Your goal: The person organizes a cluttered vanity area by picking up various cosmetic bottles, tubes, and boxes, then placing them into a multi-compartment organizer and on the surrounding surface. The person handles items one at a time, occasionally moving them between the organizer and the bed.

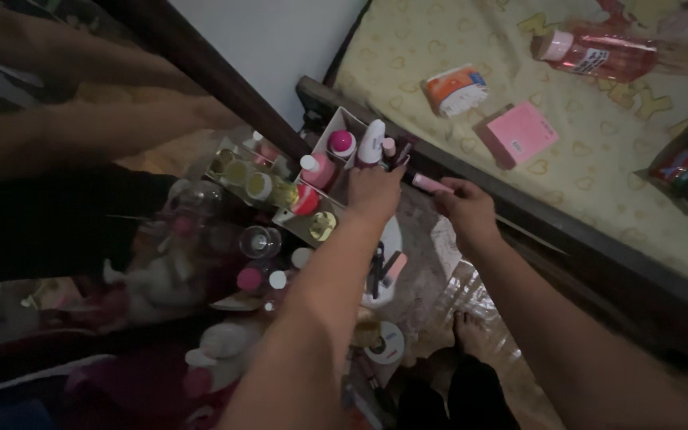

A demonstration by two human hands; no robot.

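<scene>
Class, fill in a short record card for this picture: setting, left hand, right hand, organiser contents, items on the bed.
Setting: dim room, cluttered cosmetics beside a bed
Left hand: at the divided organiser, touching items near a white bottle
Right hand: holding a slim pink tube
Organiser contents: pink-capped bottle, small jars
Items on the bed: pink box, orange-white packet, large pink bottle
</scene>
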